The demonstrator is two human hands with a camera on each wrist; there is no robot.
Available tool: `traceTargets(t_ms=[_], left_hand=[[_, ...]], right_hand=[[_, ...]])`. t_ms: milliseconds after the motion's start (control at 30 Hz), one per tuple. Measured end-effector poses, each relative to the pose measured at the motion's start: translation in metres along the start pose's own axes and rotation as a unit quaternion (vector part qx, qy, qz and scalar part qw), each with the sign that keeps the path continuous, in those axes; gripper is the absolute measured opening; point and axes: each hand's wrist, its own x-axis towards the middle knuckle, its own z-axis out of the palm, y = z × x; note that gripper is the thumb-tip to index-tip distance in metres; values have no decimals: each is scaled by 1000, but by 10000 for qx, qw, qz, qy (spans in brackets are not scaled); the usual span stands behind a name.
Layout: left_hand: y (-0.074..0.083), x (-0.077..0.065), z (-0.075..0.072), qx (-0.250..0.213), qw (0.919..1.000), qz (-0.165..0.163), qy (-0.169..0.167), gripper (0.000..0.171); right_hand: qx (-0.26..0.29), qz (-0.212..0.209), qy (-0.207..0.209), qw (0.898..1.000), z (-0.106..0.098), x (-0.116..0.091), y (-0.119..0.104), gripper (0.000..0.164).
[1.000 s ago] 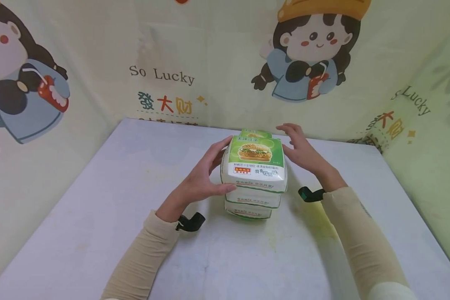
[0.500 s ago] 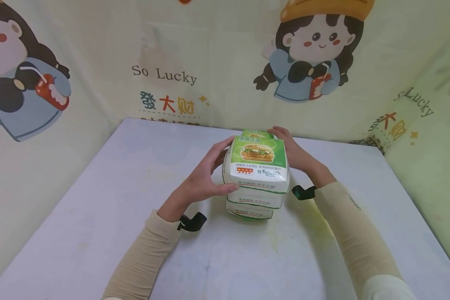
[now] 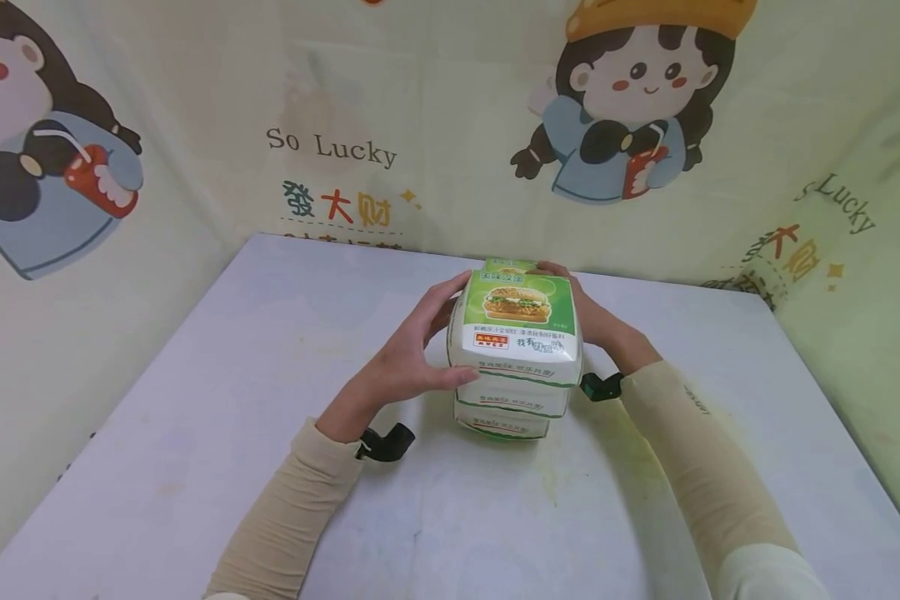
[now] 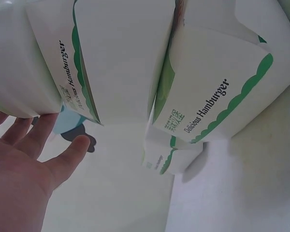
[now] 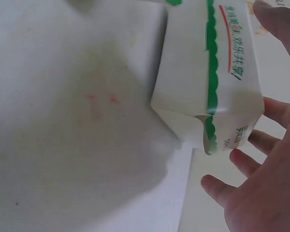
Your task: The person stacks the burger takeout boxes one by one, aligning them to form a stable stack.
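Observation:
In the head view a stack of three white-and-green cardboard hamburger boxes (image 3: 516, 354) stands mid-table, the lower ones narrower in this view. My left hand (image 3: 408, 358) holds the top box from its left side, thumb across the front and fingers toward the back. The left wrist view has those fingers (image 4: 49, 121) against the box, the little finger sticking out apart. Behind the stack is another hamburger box (image 5: 203, 72), mostly hidden in the head view. My right hand (image 5: 270, 179) spans it, thumb at one edge and fingertips at its far side.
The white table (image 3: 217, 400) ends close behind the boxes at a cream cloth backdrop (image 3: 450, 125) with cartoon figures. A small black wrist-worn camera (image 3: 386, 443) juts inward at the left cuff, another black camera (image 3: 602, 387) at the right cuff, close beside the stack.
My right hand has moved left and inward from beside the stack, its raised fingers coming down onto the rear box. The left hand and the stack keep their places, with a slight view shift.

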Motion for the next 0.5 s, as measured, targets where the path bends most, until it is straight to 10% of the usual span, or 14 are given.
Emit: traceTargets(t_ms=[500], left_hand=[[2,2,7,-148,9996,189,179,93]], right_hand=[[159,611,340,9974,-2,-8,-20,81]])
